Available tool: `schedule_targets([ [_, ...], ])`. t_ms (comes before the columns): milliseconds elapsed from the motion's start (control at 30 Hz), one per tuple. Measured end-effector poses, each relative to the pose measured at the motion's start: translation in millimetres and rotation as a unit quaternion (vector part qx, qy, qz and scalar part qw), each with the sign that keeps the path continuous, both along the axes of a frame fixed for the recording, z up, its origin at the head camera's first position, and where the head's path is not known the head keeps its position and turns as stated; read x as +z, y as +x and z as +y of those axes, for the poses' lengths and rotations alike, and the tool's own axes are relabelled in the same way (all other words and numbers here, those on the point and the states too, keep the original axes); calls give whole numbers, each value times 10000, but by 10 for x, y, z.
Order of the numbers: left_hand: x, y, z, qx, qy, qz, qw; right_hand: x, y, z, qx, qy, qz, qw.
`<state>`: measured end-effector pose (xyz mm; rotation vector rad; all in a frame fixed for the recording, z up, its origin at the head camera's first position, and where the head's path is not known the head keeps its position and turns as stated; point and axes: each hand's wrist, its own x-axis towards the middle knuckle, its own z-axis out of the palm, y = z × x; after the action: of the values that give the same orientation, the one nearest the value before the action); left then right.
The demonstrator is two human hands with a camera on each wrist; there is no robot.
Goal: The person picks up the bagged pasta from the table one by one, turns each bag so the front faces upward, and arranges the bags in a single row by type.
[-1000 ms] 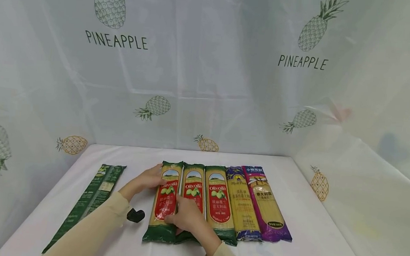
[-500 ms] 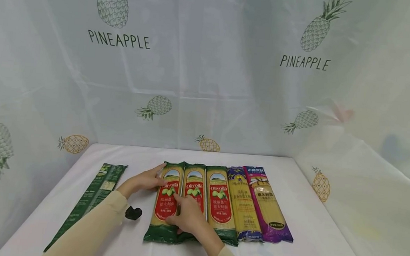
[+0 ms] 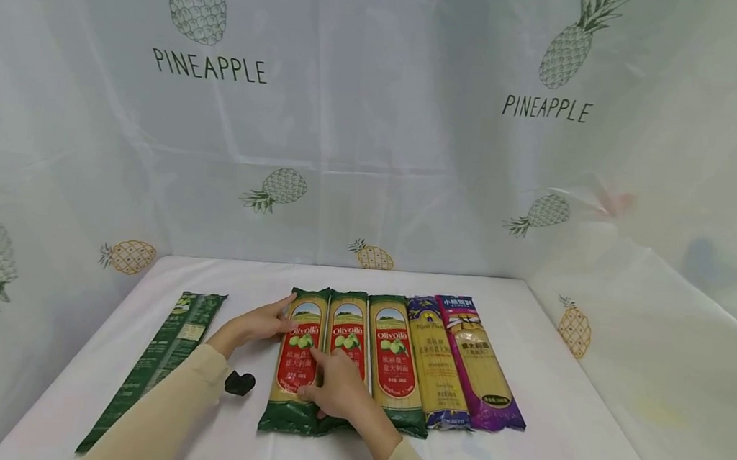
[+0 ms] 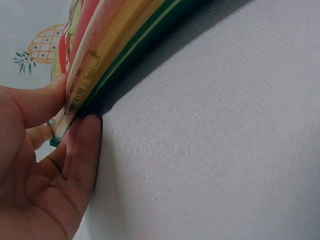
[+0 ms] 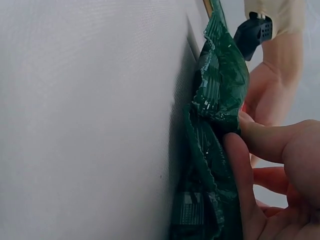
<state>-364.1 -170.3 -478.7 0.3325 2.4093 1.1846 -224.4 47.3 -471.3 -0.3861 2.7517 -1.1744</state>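
Spaghetti packs lie flat in a row on the white table point(image 3: 559, 447), and the leftmost Olivoila pack point(image 3: 297, 360) is the one both hands work on. Nearest the camera, the right hand point(image 3: 336, 390) rests over the lower part of that pack and its neighbour, the second Olivoila pack point(image 3: 348, 338), with the forefinger stretched along the seam between them — the wrist view shows its thumb and fingers curled round the crinkled green end of the wrapper. A little farther off, the left hand point(image 3: 263, 324) sits at the pack's outer long edge near the top; its wrist view shows the thumb over the edge and a finger tucked beneath it, so it pinches the pack. Next in the row come a third Olivoila pack point(image 3: 392, 355), a dark blue pack point(image 3: 436, 365) and a purple pack point(image 3: 478, 365), all touching side by side. Well apart to the left lies a dark green pack point(image 3: 159, 361), slanted. Behind the table hangs a pineapple-printed curtain point(image 3: 376, 129).
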Motion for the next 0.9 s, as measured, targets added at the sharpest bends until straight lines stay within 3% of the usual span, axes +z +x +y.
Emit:
schedule_targets([
  [300, 54, 26, 43, 111, -69, 69, 9999, -28, -25, 21, 79, -128, -17, 9999],
  [900, 24, -22, 44, 69, -115, -116, 9998, -11, -111, 131, 367, -826, -564, 9943],
])
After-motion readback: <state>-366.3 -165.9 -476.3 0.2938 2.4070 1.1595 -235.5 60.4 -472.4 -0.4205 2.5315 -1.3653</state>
